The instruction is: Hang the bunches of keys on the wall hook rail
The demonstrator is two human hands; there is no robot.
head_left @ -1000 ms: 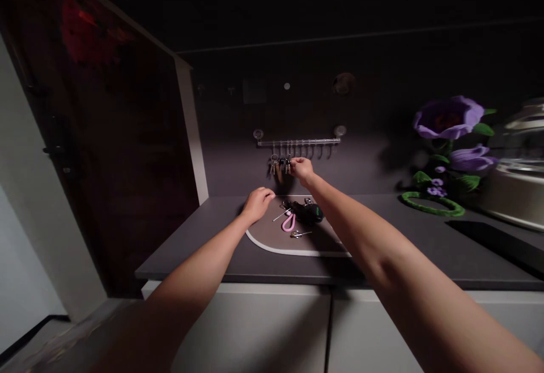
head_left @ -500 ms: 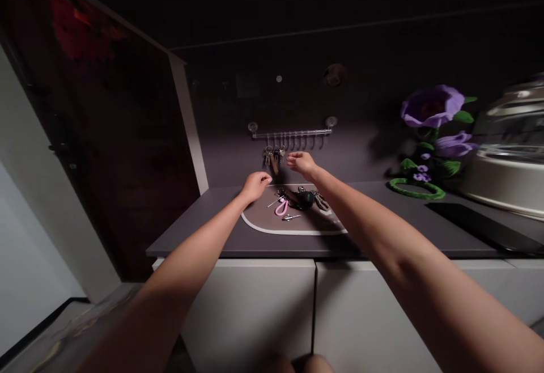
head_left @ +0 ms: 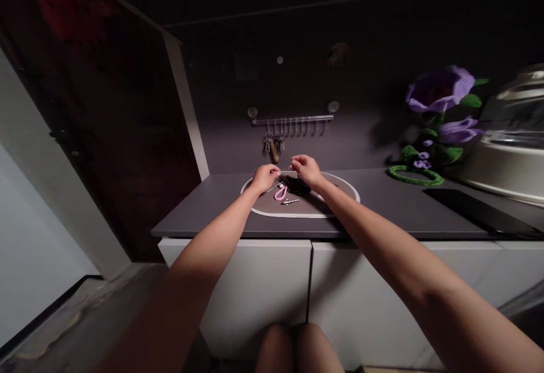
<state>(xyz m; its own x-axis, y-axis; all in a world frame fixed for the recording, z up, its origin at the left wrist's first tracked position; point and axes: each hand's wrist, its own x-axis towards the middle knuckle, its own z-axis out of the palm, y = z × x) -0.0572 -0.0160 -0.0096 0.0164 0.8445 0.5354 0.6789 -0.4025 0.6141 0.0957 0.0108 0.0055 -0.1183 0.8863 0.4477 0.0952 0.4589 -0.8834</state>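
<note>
Keys (head_left: 282, 144) hang free on the rail (head_left: 293, 119): your right hand (head_left: 309, 171) has dropped from them toward your left hand (head_left: 265, 178); both look narrow, any hold unclear.

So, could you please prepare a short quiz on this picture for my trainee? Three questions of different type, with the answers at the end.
1. True or false: the pink loop lies on the oval mat.

2. Choose one. On which part of the hook rail do the keys hang?
A) the right end
B) the left end
C) the middle

3. Short answer: which of the person's hands is closer to the large purple flower?

Key
1. True.
2. B.
3. The right hand.
</note>
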